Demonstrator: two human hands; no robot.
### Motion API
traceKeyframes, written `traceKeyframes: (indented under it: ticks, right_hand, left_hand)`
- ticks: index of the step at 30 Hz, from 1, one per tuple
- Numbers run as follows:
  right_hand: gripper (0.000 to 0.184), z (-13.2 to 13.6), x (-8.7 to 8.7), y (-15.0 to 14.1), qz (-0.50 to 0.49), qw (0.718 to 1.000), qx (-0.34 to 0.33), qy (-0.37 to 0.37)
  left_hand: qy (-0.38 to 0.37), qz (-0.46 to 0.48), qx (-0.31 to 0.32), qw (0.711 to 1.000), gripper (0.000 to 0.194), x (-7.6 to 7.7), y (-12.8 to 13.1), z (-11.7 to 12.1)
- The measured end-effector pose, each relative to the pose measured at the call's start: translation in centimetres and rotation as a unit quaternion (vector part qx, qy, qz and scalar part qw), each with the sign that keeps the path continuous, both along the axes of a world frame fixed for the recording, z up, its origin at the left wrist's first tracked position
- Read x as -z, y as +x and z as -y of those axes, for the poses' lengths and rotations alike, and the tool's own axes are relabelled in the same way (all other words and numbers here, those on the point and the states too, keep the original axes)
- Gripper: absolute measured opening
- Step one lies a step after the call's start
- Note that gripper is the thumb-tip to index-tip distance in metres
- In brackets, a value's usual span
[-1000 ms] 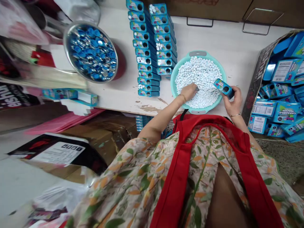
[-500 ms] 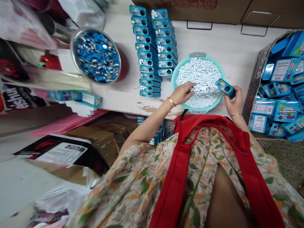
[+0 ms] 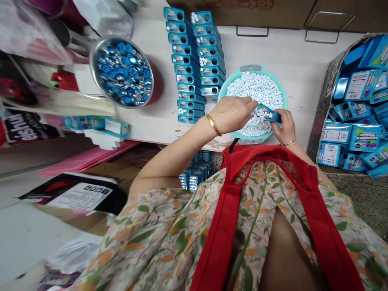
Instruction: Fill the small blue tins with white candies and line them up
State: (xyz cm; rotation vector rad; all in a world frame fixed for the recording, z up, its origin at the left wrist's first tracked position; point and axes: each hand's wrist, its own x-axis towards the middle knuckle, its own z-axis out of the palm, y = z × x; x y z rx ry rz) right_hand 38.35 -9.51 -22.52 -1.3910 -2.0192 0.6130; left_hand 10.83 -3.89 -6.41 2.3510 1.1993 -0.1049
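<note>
My right hand point(image 3: 285, 125) grips a small blue candy tin point(image 3: 266, 112), tilted over the mint-green basin point(image 3: 283, 91). Round white candies point(image 3: 251, 87) fill the basin, and several lie on the tin's top around its opening. My left hand point(image 3: 235, 114), palm down with a gold bangle at the wrist, is closed beside the tin, its fingertips at the tin's near end. White candies show at those fingertips; how many it holds is hidden. Two rows of upright blue tins point(image 3: 187, 96) stand left of the basin, some with candies on top.
A steel bowl point(image 3: 94, 68) of blue and silver caps stands at the left. On the right is a carton point(image 3: 323, 97) heaped with blue tins. Brown cartons point(image 3: 291, 14) line the back. More tins point(image 3: 197, 173) sit below the table edge.
My left hand has risen out of the candies and moved right to the tin. My right hand has brought the tin leftward, and candies now lie on its top.
</note>
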Motion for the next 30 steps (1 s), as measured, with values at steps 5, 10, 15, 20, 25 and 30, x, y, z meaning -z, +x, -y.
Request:
traceKeyframes:
  ticks: [5,10,15,20,25,30]
  right_hand:
    - [0.038,0.2,0.2,-0.2,-0.015,1.000,-0.001,0.011]
    - [0.039,0.2,0.5,-0.3,-0.012,1.000,-0.007,-0.021]
    - [0.040,0.2,0.4,0.4,-0.017,0.999,0.007,-0.027]
    - [0.048,0.0,-0.7,1.9,-0.024,0.996,0.064,-0.055]
    - [0.055,-0.2,-1.1,3.4,-0.041,0.991,0.118,-0.046]
    - [0.058,-0.3,-0.5,4.4,-0.069,0.984,0.151,-0.063]
  left_hand:
    - [0.001,-0.030,0.001,1.000,0.037,-2.2,1.2,0.1]
    - [0.012,-0.039,0.002,0.999,0.034,-2.7,1.9,0.8]
    - [0.035,-0.021,-0.085,0.996,0.025,2.8,-2.1,1.0]
    - [-0.109,-0.114,-0.101,0.982,0.024,12.4,-4.8,2.1]
    - [-0.203,-0.060,-0.120,0.970,0.039,18.0,2.0,3.2]
    - [-0.218,0.033,-0.158,0.963,0.040,19.8,4.8,3.2]
